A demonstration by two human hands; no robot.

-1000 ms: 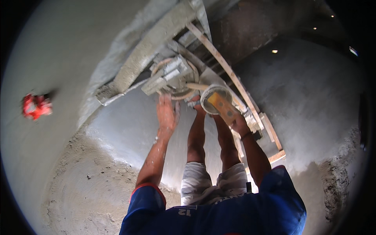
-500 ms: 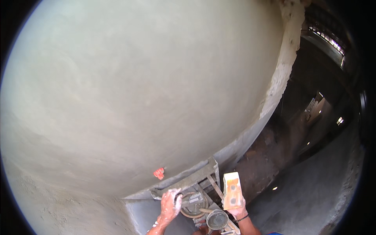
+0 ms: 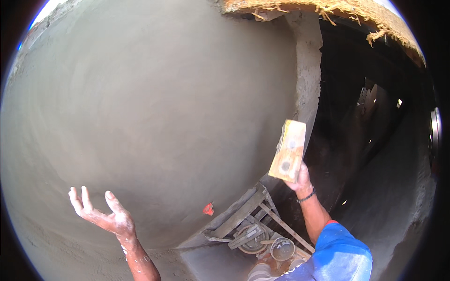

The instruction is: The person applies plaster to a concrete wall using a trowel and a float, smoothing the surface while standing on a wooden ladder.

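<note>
My right hand point(image 3: 301, 179) grips a wooden float point(image 3: 289, 151), a pale rectangular block with two dark round spots, raised near the right end of the grey plastered wall point(image 3: 178, 103). The fingers behind the block are mostly hidden. To the left, my left hand point(image 3: 105, 216) is lifted in front of the wall, open and spread, with nothing in it. White smears cover its fingers and wrist. Between the two hands, low on the wall, is a small red-orange piece point(image 3: 208, 209).
A wooden stand point(image 3: 241, 213) is below, holding a round pan point(image 3: 253, 240) and a bucket point(image 3: 282, 249) of greyish contents. Past the rough wall edge point(image 3: 308, 70) lies a dark space. Frayed sacking point(image 3: 356, 14) hangs along the top right.
My right hand has raised the wooden float upward. My left hand has swung left and up from beside the stand, its fingers now spread. The view has tilted up, showing the sacking.
</note>
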